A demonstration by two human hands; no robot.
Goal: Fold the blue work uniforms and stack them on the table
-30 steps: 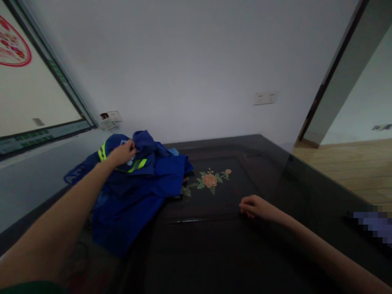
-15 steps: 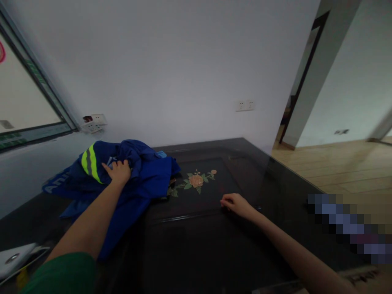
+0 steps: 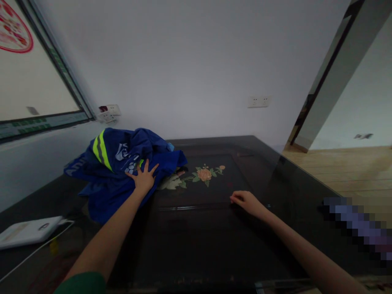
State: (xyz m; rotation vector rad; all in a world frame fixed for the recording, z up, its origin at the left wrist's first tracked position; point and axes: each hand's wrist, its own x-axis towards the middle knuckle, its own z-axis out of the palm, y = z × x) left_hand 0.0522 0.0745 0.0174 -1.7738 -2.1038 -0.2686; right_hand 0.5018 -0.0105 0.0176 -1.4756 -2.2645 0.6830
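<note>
Head view: we see the left hand [image 3: 143,179] laid on the blue clothing heap [image 3: 112,185], fingers splayed. Heap lies on the left of the dark table [image 3: 190,245]. Right hand [image 3: 247,202] loosely curled closed, near 1 floral motif [image 3: 204,174].

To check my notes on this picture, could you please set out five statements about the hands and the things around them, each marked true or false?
1. The left hand has its fingers spread against the blue clothing. True.
2. The right hand is buried in the blue clothing. False: it is loosely curled, well apart from the clothing.
3. A white device lies to the left of the blue clothing. True.
4. The flower design has a bright blue bloom. False: the bloom is orange-pink, with green leaves.
5. The stripe on the clothing is solid red. False: it is yellow-green with a grey band.
</note>
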